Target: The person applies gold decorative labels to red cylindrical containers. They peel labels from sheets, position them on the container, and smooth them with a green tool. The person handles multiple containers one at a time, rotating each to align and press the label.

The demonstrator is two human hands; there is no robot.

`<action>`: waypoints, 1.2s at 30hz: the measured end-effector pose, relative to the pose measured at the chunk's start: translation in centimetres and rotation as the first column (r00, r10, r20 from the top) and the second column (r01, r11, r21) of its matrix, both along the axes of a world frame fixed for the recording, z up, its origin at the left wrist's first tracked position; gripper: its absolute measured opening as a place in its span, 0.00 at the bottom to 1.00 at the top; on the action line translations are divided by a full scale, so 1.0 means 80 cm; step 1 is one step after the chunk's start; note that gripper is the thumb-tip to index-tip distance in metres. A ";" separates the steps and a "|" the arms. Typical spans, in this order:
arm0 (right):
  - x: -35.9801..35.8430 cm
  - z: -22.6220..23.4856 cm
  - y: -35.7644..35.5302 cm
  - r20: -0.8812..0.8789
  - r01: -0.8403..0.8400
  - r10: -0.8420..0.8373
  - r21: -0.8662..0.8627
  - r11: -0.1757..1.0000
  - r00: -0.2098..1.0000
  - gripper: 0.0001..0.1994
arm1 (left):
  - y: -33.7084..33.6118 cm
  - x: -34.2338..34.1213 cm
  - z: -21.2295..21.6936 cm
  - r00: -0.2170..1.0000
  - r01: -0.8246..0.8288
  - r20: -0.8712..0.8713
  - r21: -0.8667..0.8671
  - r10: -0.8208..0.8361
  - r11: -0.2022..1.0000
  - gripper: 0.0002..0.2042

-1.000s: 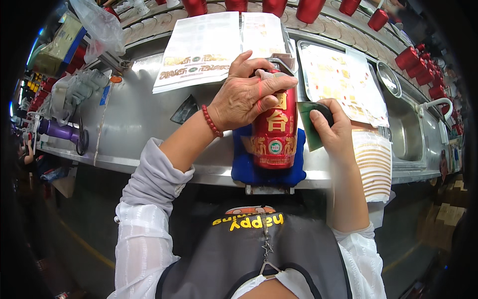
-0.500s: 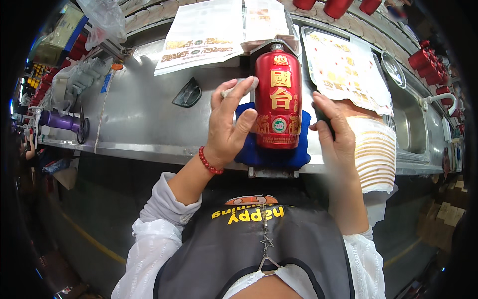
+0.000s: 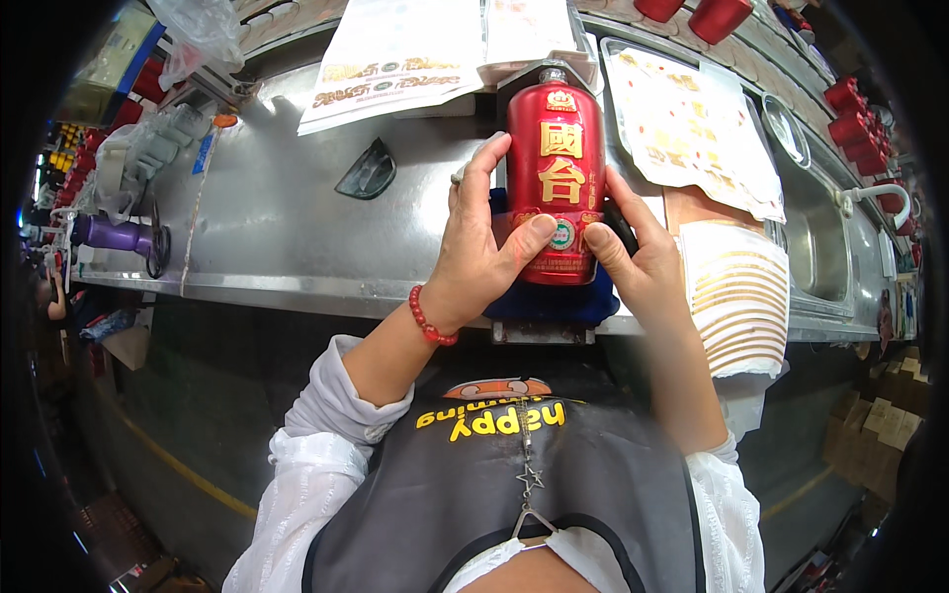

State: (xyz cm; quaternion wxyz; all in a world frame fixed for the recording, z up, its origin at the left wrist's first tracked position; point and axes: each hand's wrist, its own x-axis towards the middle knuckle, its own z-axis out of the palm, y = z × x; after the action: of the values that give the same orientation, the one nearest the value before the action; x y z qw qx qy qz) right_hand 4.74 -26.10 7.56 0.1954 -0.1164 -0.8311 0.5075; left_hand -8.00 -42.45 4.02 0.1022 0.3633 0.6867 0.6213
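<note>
A red bottle (image 3: 558, 138) with raised gold characters and a round green-and-white emblem lies face up, its neck pointing away from me. Under its lower end is a blue cloth (image 3: 590, 307). My left hand (image 3: 481, 235) holds the bottle's left side, with the thumb pressed on the lower front beside the emblem and the fingers stretched along the edge. From the right, my right hand (image 3: 641, 245) grips it too, thumb on the lower front and forefinger along the side. Parts of both hands' other fingers are hidden.
Decal sheets (image 3: 390, 64) lie beyond the bottle, with more on a tray (image 3: 682, 133) to the right. Gold-striped strips (image 3: 741, 301) lie near a sink (image 3: 820, 262). Left on the metal bench are a dark translucent scraper-like piece (image 3: 367, 171) and a purple heat-gun-like tool (image 3: 114, 234).
Both hands have closed in on the bottle, thumbs now on its lower front. The bottle appears slightly higher and further right in the view.
</note>
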 end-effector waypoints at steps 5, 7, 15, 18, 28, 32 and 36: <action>0.000 -0.005 0.003 -0.012 -0.020 0.020 -0.033 0.999 1.000 0.34 | -0.001 -0.002 -0.003 1.000 0.017 0.003 0.012 -0.017 1.000 0.42; 0.000 -0.006 0.004 -0.007 -0.023 0.023 -0.027 0.999 1.000 0.35 | -0.001 -0.003 -0.004 1.000 0.026 -0.001 0.017 -0.026 1.000 0.42; 0.001 -0.008 0.010 -0.013 -0.070 0.069 -0.097 0.993 0.998 0.36 | -0.003 -0.008 -0.008 0.999 0.052 -0.010 0.037 -0.052 0.998 0.42; 0.000 -0.005 0.009 -0.001 -0.064 0.064 -0.086 0.994 0.998 0.37 | -0.001 -0.010 -0.007 0.998 0.059 -0.021 0.023 -0.058 0.998 0.42; 0.002 -0.005 0.012 0.035 -0.073 0.076 -0.073 0.995 0.996 0.38 | -0.005 -0.011 -0.008 0.996 0.086 0.000 0.040 -0.086 0.996 0.43; 0.002 -0.009 0.014 0.009 -0.084 0.088 -0.203 0.976 0.996 0.38 | -0.008 -0.014 -0.006 0.991 0.122 0.040 0.062 -0.124 0.991 0.45; 0.005 -0.009 0.015 0.032 -0.094 0.099 -0.132 0.987 0.995 0.38 | -0.014 -0.022 -0.012 0.984 0.147 -0.104 0.008 -0.145 0.989 0.46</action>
State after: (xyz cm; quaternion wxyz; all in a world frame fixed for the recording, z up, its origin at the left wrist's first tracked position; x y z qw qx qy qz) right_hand 5.12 -24.90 6.87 0.1466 -0.0985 -0.8046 0.5669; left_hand -9.78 -43.54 3.09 0.1091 0.4451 0.6575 0.5980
